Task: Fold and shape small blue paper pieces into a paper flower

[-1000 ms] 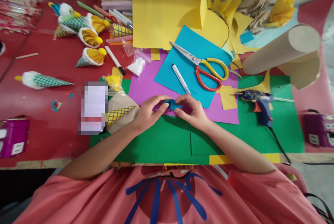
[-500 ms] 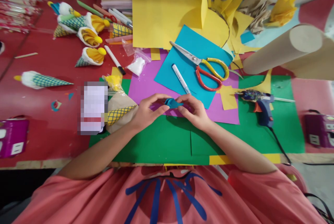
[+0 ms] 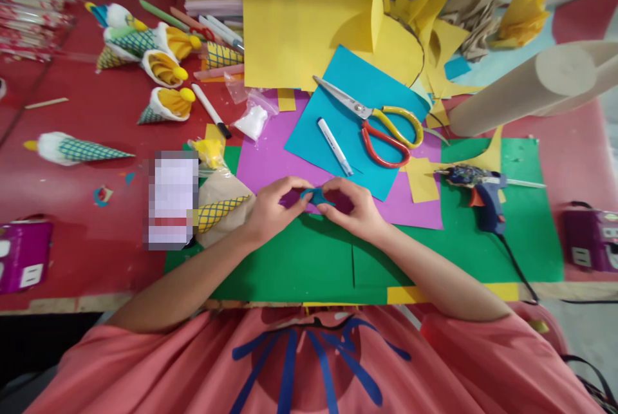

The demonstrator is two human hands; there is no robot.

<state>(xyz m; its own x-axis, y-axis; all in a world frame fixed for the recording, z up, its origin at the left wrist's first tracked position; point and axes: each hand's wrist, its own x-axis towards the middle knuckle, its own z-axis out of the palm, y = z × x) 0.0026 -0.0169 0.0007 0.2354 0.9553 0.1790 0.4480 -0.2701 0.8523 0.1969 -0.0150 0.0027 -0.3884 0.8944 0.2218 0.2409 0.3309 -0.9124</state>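
A small folded piece of blue paper (image 3: 317, 196) is pinched between my two hands, above the near edge of the purple sheet (image 3: 261, 159). My left hand (image 3: 276, 209) grips its left end with thumb and fingertips. On its right end, my right hand (image 3: 355, 209) holds with thumb and index finger. Just beyond my fingers lies a white marker (image 3: 334, 147) on a blue sheet (image 3: 309, 127). Scissors with one yellow and one red handle (image 3: 386, 134) rest on that same sheet. The far side of the folded piece is partly hidden by my fingers.
A hot glue gun (image 3: 487, 201) lies right on green sheets (image 3: 290, 266). Left are a blurred-out phone-like rectangle (image 3: 174, 188), a yellow patterned cone (image 3: 222, 212) and several white-topped cones (image 3: 167, 105). A large yellow sheet (image 3: 290, 34) and paper roll (image 3: 512, 95) stand farther back.
The blue paper piece has turned and flattened a little between my fingertips. My right fingers have shifted slightly left along it. The things on the table stay in place.
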